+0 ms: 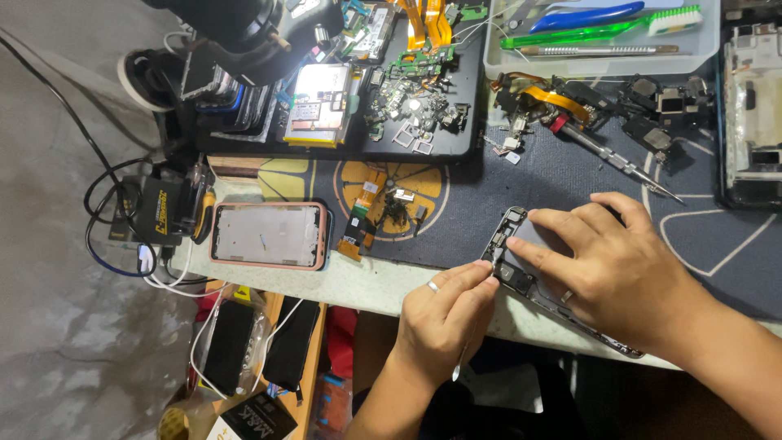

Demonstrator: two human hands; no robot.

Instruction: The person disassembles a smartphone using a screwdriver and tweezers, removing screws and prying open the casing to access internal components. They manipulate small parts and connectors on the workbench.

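Observation:
An opened phone body (512, 231) lies slanted on the dark work mat (570, 187) near the table's front edge. My right hand (611, 265) lies flat over it, fingers spread and pressing it down. My left hand (446, 305), a ring on one finger, pinches a thin metal tool (461, 363) whose tip meets the inside of the phone near its upper end. Most of the phone's lower half is hidden under my right hand.
A phone in a pink case (269, 235) lies at left, beside a flex cable (358, 228). A black tray (383, 90) of boards and small parts sits behind. A screwdriver (619, 163), clear tool tray (603, 33), cables (122, 228) and a microscope (244, 33) surround the spot.

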